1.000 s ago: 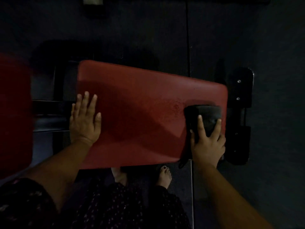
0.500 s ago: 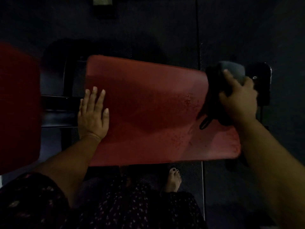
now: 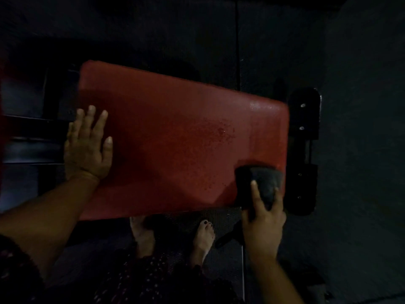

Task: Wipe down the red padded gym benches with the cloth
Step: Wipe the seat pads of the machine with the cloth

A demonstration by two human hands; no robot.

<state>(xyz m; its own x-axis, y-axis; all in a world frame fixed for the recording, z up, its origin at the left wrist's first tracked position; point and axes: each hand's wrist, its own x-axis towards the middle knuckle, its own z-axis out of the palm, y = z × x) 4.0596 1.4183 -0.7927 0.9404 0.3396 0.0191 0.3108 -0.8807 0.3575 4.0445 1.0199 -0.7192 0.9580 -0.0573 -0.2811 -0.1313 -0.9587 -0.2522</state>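
A red padded bench (image 3: 175, 139) lies across the middle of the head view, with wet speckles and a damp sheen towards its right end. My left hand (image 3: 87, 145) rests flat on the pad's left end, fingers straight and spread. My right hand (image 3: 263, 222) holds a dark cloth (image 3: 265, 178) against the pad's near right corner, thumb and a finger laid over it. A tail of the cloth hangs below the hand, off the near edge.
A black metal bracket with bolts (image 3: 303, 150) sticks out past the bench's right end. Dark frame bars (image 3: 32, 139) run off to the left. My bare feet (image 3: 203, 235) stand on the dark floor just under the near edge.
My right hand carried the cloth from the pad's right edge up to the far right corner, then back down to the near right corner. My left hand stayed put.
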